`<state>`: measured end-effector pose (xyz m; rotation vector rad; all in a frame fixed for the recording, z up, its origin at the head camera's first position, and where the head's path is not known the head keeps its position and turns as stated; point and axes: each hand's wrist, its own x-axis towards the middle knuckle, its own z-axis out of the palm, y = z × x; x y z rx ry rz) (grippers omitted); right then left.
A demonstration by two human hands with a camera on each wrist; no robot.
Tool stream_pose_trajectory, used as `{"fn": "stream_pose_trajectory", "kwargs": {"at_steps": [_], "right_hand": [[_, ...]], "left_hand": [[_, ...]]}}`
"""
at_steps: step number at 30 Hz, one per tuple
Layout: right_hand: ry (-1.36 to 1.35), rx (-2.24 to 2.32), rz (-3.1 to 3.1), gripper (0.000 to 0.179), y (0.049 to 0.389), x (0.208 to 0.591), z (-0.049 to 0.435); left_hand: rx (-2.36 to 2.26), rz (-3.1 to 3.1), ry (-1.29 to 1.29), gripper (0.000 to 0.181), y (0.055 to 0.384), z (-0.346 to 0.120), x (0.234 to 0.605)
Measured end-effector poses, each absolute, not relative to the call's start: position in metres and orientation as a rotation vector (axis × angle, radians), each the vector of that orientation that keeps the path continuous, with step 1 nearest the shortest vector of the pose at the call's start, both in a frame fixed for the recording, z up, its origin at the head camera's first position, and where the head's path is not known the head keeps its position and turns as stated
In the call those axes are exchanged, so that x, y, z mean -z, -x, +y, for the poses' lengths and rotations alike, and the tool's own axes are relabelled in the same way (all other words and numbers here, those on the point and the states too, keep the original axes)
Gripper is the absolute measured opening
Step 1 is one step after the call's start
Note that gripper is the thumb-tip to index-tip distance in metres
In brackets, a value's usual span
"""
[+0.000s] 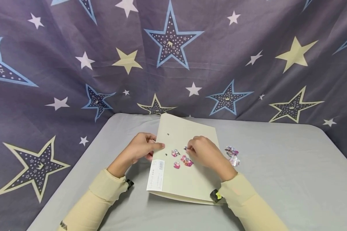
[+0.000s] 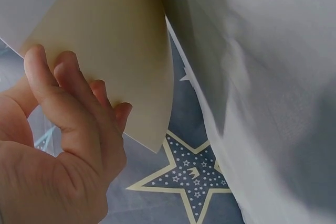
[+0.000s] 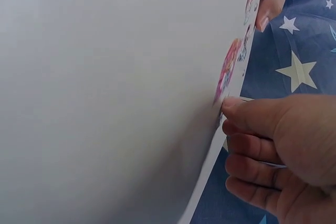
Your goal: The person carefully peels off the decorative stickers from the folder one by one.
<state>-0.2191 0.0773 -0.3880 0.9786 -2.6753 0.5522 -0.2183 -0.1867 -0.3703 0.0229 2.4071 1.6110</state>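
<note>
A cream file folder point(image 1: 191, 183) stands tilted on the bed-like grey surface, a white label point(image 1: 157, 175) along its lower left side. My left hand point(image 1: 140, 147) grips its left edge, thumb on the front; in the left wrist view the fingers point(image 2: 79, 103) lie against the back. Several shiny pink cartoon stickers, among them a larger one point(image 1: 186, 160), are on the front cover. Against the cover, my right hand point(image 1: 205, 152) pinches a small sticker point(image 1: 186, 148), mostly hidden by the fingers. In the right wrist view, thumb and forefinger meet at the cover beside the pink sticker point(image 3: 228, 71).
More shiny stickers point(image 1: 233, 155) lie on the grey sheet point(image 1: 292, 170) to the right of the folder. A dark star-patterned curtain point(image 1: 191, 77) hangs behind and along the left side. Dark wrist-worn devices sit at both cuffs, the right one point(image 1: 216, 195) near the folder's lower corner.
</note>
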Motion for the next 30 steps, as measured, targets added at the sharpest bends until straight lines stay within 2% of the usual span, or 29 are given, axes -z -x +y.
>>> {"fn": "stream_pose_trajectory", "kwargs": {"at_steps": [10, 17, 30], "right_hand": [[-0.982, -0.534, -2.648, 0.002, 0.2172, 0.3897, 0.0753], [-0.987, -0.528, -2.629, 0.01, 0.2176, 0.3912, 0.0751], [-0.987, -0.507, -2.603, 0.008, 0.2183, 0.3929, 0.0753]], "left_hand": [[-1.619, 2.407, -0.04, 0.035, 0.2163, -0.1856, 0.3689], [-1.622, 2.406, -0.044, 0.034, 0.216, -0.1852, 0.3684], [-1.613, 2.408, -0.025, 0.035, 0.2175, -0.1861, 0.3701]]}}
